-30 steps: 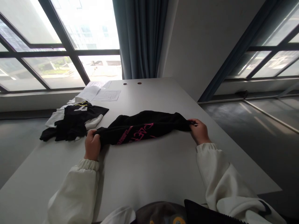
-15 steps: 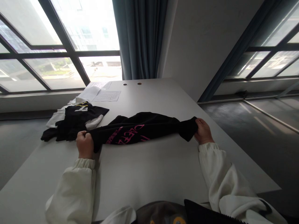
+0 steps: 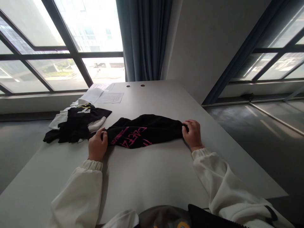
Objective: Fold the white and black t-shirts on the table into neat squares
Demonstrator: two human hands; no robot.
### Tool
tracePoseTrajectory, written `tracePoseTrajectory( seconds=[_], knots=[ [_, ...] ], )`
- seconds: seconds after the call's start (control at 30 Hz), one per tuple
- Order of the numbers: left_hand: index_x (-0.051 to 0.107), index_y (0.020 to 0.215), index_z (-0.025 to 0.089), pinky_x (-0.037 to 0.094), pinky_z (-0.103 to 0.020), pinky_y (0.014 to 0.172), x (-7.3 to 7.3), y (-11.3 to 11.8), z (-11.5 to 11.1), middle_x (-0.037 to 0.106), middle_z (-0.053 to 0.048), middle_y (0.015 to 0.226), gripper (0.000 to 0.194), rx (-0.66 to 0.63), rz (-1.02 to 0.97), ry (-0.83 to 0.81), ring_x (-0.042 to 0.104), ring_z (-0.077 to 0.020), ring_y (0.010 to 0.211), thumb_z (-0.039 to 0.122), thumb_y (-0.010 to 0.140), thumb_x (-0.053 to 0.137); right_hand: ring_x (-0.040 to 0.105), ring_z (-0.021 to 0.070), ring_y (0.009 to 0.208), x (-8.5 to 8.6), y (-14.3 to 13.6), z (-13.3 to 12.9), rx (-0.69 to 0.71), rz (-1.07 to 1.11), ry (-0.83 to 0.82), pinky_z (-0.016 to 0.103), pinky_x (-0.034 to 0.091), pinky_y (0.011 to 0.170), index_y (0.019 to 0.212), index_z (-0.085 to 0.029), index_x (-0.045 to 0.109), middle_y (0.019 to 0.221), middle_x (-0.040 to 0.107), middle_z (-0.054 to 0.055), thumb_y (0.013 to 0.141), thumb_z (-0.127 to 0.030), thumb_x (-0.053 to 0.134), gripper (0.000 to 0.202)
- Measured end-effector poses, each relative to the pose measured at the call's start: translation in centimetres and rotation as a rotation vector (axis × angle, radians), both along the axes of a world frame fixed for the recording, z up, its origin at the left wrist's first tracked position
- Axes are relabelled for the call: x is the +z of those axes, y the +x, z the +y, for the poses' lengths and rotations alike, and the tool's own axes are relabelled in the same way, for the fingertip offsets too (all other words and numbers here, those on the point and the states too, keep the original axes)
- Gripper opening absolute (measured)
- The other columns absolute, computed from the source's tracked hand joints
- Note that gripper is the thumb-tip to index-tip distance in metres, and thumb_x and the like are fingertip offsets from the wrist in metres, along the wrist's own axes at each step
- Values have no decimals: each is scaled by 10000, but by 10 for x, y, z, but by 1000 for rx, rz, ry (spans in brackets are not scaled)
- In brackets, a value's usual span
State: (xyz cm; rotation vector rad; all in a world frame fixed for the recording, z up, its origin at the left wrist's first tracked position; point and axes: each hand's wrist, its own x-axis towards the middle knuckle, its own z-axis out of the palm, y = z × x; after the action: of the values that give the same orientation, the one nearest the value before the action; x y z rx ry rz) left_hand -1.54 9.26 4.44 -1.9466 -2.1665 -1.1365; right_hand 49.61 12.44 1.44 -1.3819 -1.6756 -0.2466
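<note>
- Grip: left hand [image 3: 97, 146] pinches the left end of the black shirt [image 3: 144, 131], thumb over the cloth edge and fingers closed on it; right hand [image 3: 193, 134] clamps the right end, fingers curled over the bunched fabric.
- Black shirt: soft, matte knit with pink lettering across the front; gathered into a long, rumpled band lying flat on the table [image 3: 152, 177] between the two hands, near the table's middle.
- Sleeves [image 3: 80, 190]: off-white, smooth and puffy, with gathered elastic cuffs at both wrists.
- Table: pale grey, smooth, flat top with straight edges; two small round holes [image 3: 135, 85] near its far end.
- Clothes pile [image 3: 76, 122]: black and white garments in a loose heap, one with a yellow-and-white print; just left of the shirt, apart from it.
- Papers [image 3: 104, 95]: thin white sheets lying flat beyond the pile.
- Curtain [image 3: 143, 39]: blue-grey, hanging in vertical folds behind the table.
- Windows [image 3: 59, 47]: large panes in dark frames, left and right.
</note>
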Motion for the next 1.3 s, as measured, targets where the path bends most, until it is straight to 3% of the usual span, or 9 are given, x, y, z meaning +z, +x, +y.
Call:
tracePoseTrajectory(
  seconds=[0.13,0.23,0.4,0.63,0.77,0.9,1.0,1.1,1.3],
  knots=[
    [733,1024,208,473,-358,793,2,2,-4,742,-80,812,362,17,67,-66,687,-274,773,508,985,532,554,329,1393,0,-48,-13,284,-62,-144,602,361,1246,1315,-249,686,1345,694,115,979,-311,606,351],
    [709,864,226,431,-337,740,11,6,-12,690,-67,719,380,-39,142,-106,660,-267,763,520,986,501,707,294,1169,-2,-58,-17,409,-33,-352,559,436,1195,1294,-252,713,1159,774,76,1007,-366,584,335],
    [676,806,243,348,-300,636,29,19,-28,646,-15,652,358,-357,160,-438,597,-193,635,503,971,493,744,232,854,4,-41,-22,449,-20,-618,337,573,827,987,-236,793,895,795,45,1050,-421,501,352],
    [653,933,249,324,-274,538,38,33,-62,567,54,549,302,-612,-1,-782,515,-157,522,510,970,506,706,218,842,22,-39,-35,445,-274,-726,314,509,761,969,-245,786,915,772,44,1007,-367,600,226],
    [658,1015,245,424,-297,617,39,31,-68,657,17,689,288,-374,18,-408,603,-187,624,483,993,498,682,261,1010,18,-50,-47,427,-360,-615,374,554,892,1138,-235,762,1101,728,94,972,-336,662,218],
    [597,1328,205,531,-413,928,24,25,-55,751,-121,1179,437,-67,44,-2,704,-299,1067,469,981,558,670,289,1087,8,-61,-56,378,-341,-541,451,558,999,1425,-240,639,1233,704,116,953,-260,667,473],
    [463,1537,201,548,-436,967,8,23,-48,758,-112,1230,655,-290,36,-174,717,-307,1111,459,957,619,694,281,1052,4,-62,-59,424,-307,-538,433,564,971,1457,-224,618,1183,746,109,981,-271,650,480],
    [592,1442,215,555,-414,947,3,27,-51,782,-92,1165,514,-494,103,-372,742,-291,1052,393,961,630,724,267,939,1,-59,-62,479,-342,-564,415,549,914,1278,-208,733,1055,787,102,1011,-316,637,304],
    [757,1023,262,518,-273,785,37,46,-80,783,-3,1003,120,-971,133,-671,736,-188,894,297,953,666,702,225,846,11,-24,-68,747,-310,-762,372,506,865,1001,-225,824,866,761,69,1026,-393,596,284]
  ],
)
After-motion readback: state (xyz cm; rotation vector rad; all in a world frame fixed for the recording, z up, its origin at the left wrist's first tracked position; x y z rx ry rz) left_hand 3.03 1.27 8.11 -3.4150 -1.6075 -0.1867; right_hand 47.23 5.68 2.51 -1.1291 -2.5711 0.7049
